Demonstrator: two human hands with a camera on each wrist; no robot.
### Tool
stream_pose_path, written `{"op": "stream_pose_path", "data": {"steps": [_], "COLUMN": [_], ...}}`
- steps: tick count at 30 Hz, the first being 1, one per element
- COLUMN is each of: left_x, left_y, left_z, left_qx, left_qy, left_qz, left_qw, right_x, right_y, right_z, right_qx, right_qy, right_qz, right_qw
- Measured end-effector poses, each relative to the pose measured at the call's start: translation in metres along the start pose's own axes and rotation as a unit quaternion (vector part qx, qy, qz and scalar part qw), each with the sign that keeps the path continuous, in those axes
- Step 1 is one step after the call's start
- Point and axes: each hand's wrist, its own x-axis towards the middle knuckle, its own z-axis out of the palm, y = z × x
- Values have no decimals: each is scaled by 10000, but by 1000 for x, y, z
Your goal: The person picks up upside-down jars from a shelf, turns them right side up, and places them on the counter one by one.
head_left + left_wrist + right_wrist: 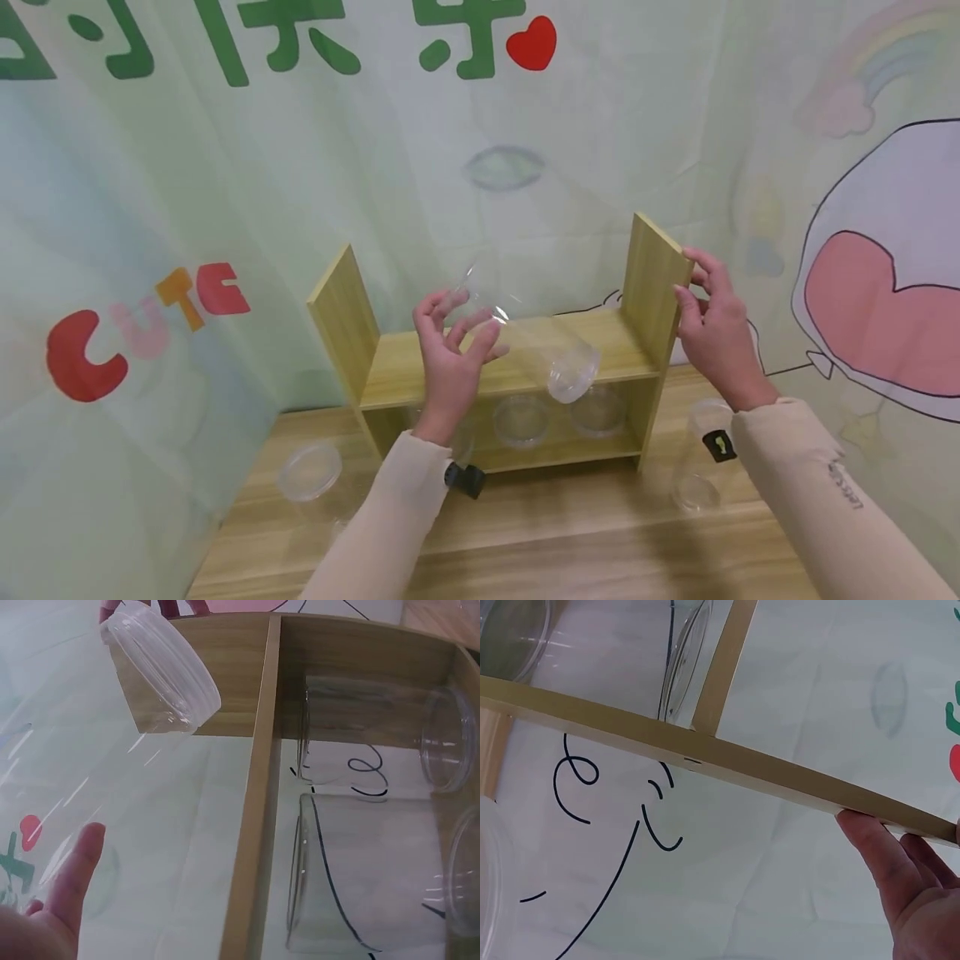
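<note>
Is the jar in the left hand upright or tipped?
Tipped: the clear jar slants in the left hand, at an angle to the wooden shelf.

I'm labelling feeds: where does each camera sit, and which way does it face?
Head: on the head, facing forward and down at the wooden shelf; left hand, right hand and sleeves show.
Left wrist: on that wrist, facing the tilted clear jar; parts of both hands show.
Right wrist: on that wrist, facing the shelf's right side panel; the right hand shows.
Both wrist views show jars in the shelf's lower compartment.

The left wrist view's edge crops the clear jar (79,787).
</note>
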Motion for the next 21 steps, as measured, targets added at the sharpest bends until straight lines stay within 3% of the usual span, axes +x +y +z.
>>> {"op": "stream_pose_path", "data": {"steps": [12,21], "left_x": [-30,-55], "left_y": [-4,-5], "left_z": [-17,-27], "left_qx": [-573,-701], "left_qy": [391,525], "left_qz": [-163,-387], "left_qw": [9975,9954], "right_x": [-9,-35], "right_y": [4,12], "right_z": [2,9], "right_qx": [261,133], "right_qy": [311,304], "right_qz": [100,234], "right_qw": [9991,9992]}}
